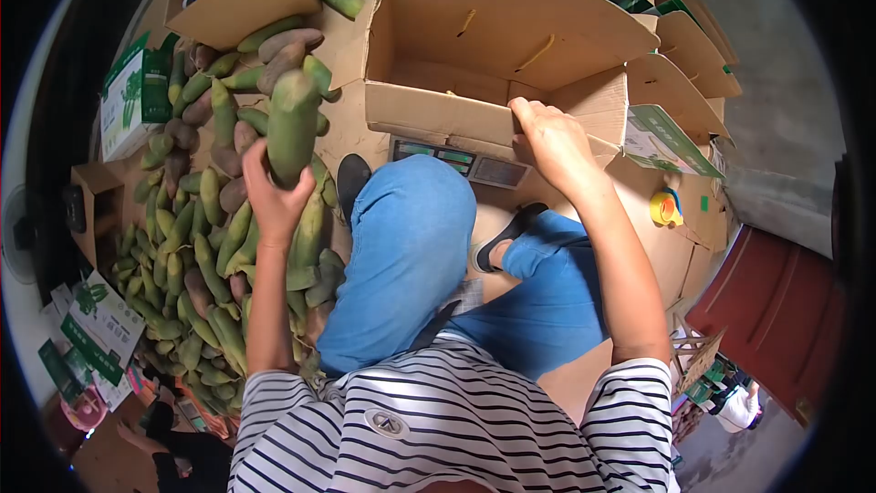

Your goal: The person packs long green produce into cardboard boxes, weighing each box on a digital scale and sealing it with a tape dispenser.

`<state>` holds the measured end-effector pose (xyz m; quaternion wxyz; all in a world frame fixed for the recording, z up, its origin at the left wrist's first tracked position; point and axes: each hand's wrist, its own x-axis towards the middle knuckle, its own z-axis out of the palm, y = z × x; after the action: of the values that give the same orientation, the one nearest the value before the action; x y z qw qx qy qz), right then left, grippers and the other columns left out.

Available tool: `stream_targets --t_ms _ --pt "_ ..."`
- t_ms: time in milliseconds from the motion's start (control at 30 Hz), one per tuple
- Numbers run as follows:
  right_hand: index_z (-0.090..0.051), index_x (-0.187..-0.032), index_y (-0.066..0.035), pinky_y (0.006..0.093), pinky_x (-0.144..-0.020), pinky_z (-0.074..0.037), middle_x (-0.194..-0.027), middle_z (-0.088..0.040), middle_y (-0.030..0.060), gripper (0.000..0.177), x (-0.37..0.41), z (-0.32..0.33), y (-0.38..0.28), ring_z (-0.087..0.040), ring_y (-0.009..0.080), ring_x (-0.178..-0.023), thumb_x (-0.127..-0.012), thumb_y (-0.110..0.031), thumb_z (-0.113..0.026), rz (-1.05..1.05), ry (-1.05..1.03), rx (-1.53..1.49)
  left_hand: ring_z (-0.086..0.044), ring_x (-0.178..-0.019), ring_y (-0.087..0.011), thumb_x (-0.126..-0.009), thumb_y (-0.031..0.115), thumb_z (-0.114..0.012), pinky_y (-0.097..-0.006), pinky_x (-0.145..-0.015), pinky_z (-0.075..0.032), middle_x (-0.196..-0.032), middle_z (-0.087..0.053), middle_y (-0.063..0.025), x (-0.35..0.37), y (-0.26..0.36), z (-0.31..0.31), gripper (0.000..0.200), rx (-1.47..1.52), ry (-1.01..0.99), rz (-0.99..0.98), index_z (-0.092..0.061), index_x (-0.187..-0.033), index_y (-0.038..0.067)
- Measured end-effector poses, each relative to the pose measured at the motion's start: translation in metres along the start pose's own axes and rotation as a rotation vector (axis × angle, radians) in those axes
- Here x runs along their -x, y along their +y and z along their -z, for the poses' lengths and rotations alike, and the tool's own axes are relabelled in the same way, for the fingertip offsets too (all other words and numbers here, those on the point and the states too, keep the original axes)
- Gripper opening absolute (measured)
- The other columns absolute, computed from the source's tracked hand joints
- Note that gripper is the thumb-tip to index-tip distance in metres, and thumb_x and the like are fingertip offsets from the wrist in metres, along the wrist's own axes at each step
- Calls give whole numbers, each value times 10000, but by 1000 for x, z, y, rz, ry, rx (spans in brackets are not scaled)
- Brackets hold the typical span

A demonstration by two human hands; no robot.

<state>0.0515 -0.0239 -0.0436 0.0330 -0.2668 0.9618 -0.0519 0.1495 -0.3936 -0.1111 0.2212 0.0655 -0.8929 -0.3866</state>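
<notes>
My left hand [275, 196] is closed around the lower end of a large green radish [293, 119], held upright above the pile. Beneath and beside it spreads a big heap of green radishes [210, 196], some with reddish-brown skin. My right hand [555, 141] grips the near rim of an open cardboard box [438, 108], thumb side on the edge. The box's far flap [511, 9] stands up; most of its floor is hidden by the near wall. Under the box, a scale with a display panel [438, 153] shows partly.
Another open carton [251, 0] stands at the far left, and a green-and-white printed box [132, 100] beside the heap. More open boxes [680, 82] line the right. A yellow tape roll [666, 209] lies at right. Other people [735, 409] appear at the lower edges.
</notes>
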Motion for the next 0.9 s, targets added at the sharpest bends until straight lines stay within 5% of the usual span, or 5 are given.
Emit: stream_targets --t_ms 133,433,567,767,900 --pt "-506 -976 -45 426 -682 -527 -863 -626 143 184 -3 -7 2 -648 319 -818 -801 -73 -556 12 -32 58 -545 -1045 -356 -631 108 -714 -420 -909 -448 -1122 -553 -181 -92 136 -1 603 -18 -151 -529 -514 -1193 21" --pt "-493 -1013 -45 454 -686 -522 -879 -640 182 149 -7 -1 5 -656 351 -843 -888 -87 -422 46 -106 27 -556 -1035 -362 -686 313 -761 -436 -902 -463 -1062 -582 -185 -131 151 -192 564 -56 -891 -669 -591 -1125 3" --pt "-539 -1081 -30 438 -762 -516 -992 -649 208 215 -5 -1 6 -641 370 -901 -945 -138 -412 46 -42 -65 -570 -1073 -315 -813 308 -698 -406 -917 -458 -1119 -612 -176 -136 140 -153 488 132 -583 -738 -578 -1195 30" --pt "-572 -1145 -48 407 -808 -516 -1062 -643 209 261 2 -3 20 -639 367 -936 -921 -108 -450 37 -18 -37 -579 -1034 -331 -849 238 -656 -412 -849 -477 -1119 -598 -150 -71 -10 21 387 -138 -348 -175 -565 -1177 54" --pt "-578 -1126 -36 402 -817 -511 -1058 -647 198 255 6 8 12 -634 363 -959 -899 -78 -469 34 -79 -67 -559 -1052 -351 -709 94 -659 -512 -808 -471 -1107 -569 -157 94 -134 67 412 -908 -1153 119 -538 -1103 82"
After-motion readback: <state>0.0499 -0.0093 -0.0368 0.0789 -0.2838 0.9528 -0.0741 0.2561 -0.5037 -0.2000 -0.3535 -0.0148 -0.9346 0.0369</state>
